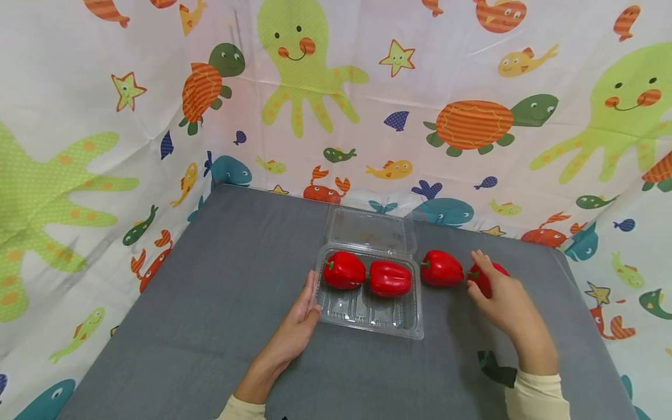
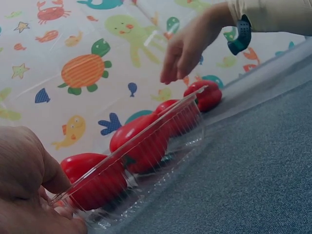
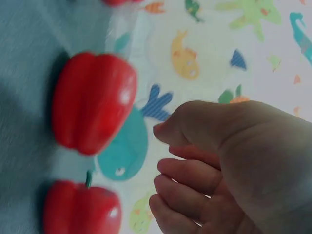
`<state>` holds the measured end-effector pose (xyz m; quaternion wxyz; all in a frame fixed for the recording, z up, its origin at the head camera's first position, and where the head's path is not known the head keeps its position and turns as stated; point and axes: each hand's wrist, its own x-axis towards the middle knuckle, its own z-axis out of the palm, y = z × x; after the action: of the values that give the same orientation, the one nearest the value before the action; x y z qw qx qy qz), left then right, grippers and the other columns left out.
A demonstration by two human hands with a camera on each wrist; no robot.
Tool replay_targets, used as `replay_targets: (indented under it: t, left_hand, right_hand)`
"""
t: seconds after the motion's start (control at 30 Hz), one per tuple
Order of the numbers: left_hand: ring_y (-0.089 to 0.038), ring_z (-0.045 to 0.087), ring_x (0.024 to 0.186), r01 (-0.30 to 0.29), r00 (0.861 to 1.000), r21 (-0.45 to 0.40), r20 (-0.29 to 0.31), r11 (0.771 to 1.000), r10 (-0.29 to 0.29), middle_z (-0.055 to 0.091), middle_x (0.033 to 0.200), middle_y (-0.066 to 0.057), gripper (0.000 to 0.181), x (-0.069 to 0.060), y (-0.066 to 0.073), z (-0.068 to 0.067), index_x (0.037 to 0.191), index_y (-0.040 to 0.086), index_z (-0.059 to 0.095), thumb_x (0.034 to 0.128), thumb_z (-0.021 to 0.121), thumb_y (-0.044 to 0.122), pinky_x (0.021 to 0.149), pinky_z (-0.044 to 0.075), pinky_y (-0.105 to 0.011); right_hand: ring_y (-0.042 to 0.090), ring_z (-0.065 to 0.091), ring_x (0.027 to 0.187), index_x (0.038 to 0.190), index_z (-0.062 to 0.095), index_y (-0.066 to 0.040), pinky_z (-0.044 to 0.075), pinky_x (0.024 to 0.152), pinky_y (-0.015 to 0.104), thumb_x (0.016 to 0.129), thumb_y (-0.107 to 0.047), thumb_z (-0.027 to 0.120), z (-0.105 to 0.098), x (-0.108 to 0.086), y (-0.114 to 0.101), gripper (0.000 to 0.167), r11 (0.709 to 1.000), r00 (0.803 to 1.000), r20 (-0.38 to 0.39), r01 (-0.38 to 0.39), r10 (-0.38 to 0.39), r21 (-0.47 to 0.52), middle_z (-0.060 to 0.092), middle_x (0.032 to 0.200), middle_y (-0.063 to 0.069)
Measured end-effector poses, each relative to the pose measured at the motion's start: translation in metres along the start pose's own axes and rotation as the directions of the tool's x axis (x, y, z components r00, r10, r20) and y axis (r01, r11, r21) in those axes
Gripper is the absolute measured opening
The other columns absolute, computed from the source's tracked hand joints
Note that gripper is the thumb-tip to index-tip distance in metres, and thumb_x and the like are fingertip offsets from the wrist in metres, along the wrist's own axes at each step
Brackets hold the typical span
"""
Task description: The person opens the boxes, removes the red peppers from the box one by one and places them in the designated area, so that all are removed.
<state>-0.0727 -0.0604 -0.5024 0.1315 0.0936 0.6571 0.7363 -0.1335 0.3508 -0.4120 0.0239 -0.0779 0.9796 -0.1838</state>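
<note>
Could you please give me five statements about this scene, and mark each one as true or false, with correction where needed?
1. Two red peppers lie in the clear container. True.
2. The right hand grips a pepper. False: the right hand holds nothing.
3. The left hand holds the container's edge. True.
4. The lid is closed. False: the lid is open, on the container's far side.
5. Two more peppers lie on the table, right of the container. True.

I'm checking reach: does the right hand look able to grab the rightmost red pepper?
Probably yes: the right hand hovers empty near the rightmost pepper, and nothing visible stands between them.
</note>
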Motion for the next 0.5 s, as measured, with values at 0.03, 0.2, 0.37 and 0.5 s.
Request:
replay_targets:
  t: [0.03,0.2,0.37,0.5]
  left_hand:
    - [-0.009,-0.002,0.161,-0.001,1.0,-0.001,0.001,1.0,0.001,-0.005,0.177,0.009,0.072,0.0,0.0,0.0,0.17,0.017,-0.008,0.1133,0.034,0.003,0.126,0.009,-0.028]
    - [-0.009,-0.002,0.161,-0.003,1.0,-0.005,0.005,1.0,0.003,-0.005,0.177,0.009,0.072,0.001,0.001,0.001,0.17,0.016,-0.008,0.1134,0.035,0.003,0.126,0.008,-0.029]
    - [-0.01,-0.003,0.161,-0.006,1.0,-0.012,0.008,1.0,0.007,-0.006,0.177,0.008,0.072,0.001,0.001,0.001,0.17,0.015,-0.009,0.1129,0.033,0.001,0.126,0.007,-0.03]
    - [-0.01,-0.004,0.161,-0.006,1.0,-0.013,0.003,1.0,0.006,-0.006,0.177,0.006,0.073,0.0,0.0,0.001,0.169,0.014,-0.01,0.1122,0.032,-0.002,0.126,0.007,-0.029]
  right_hand:
    - [0.059,0.05,0.133,0.167,0.029,-0.009,0.057,0.089,0.067,0.098,-0.023,0.073,-0.001,-0.001,-0.005,0.083,1.0,1.0,0.002,0.013,-0.014,0.005,0.036,0.165,0.027]
    - [0.051,0.059,0.128,0.168,0.032,-0.013,0.059,0.09,0.063,0.098,-0.027,0.075,-0.002,-0.003,-0.028,0.083,0.995,0.996,-0.008,0.09,-0.09,0.03,0.039,0.165,0.023]
    - [0.048,0.065,0.125,0.168,0.032,-0.014,0.059,0.09,0.062,0.097,-0.03,0.077,0.0,-0.002,-0.045,0.085,0.987,0.988,-0.014,0.155,-0.155,0.032,0.041,0.164,0.021]
    - [0.046,0.059,0.134,0.168,0.032,-0.015,0.058,0.093,0.062,0.095,-0.031,0.08,0.005,-0.003,-0.058,0.088,0.98,0.98,-0.01,0.198,-0.198,0.031,0.042,0.164,0.02]
